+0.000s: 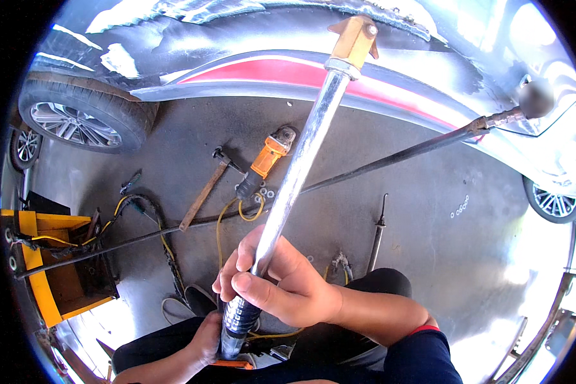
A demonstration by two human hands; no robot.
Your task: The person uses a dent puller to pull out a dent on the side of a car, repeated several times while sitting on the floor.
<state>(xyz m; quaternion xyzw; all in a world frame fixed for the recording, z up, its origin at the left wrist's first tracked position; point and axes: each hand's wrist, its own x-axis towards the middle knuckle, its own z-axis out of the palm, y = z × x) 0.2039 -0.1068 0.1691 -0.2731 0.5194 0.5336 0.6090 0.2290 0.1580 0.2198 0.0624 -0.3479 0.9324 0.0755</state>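
A long dent puller [301,157] slants up from my lap toward the car, with a chrome shaft, a dark ribbed grip and a brass-coloured hooked head [352,42]. The head appears over the scuffed car panel [237,32]; whether it touches I cannot tell. My right hand [288,288] is closed round the lower shaft, just above the grip, thumb in front. Lower down, my left hand [201,339] is closed at the side of the grip's end, its fingers partly hidden behind it.
On the floor lie a hammer [203,195], an orange angle grinder [269,157], a thin hooked rod [377,237] and scattered washers [461,207]. A black bar [390,157] crosses the view toward the car. A yellow-framed box [41,291] stands left, near cables [163,237]. A wheel [77,121] is upper left.
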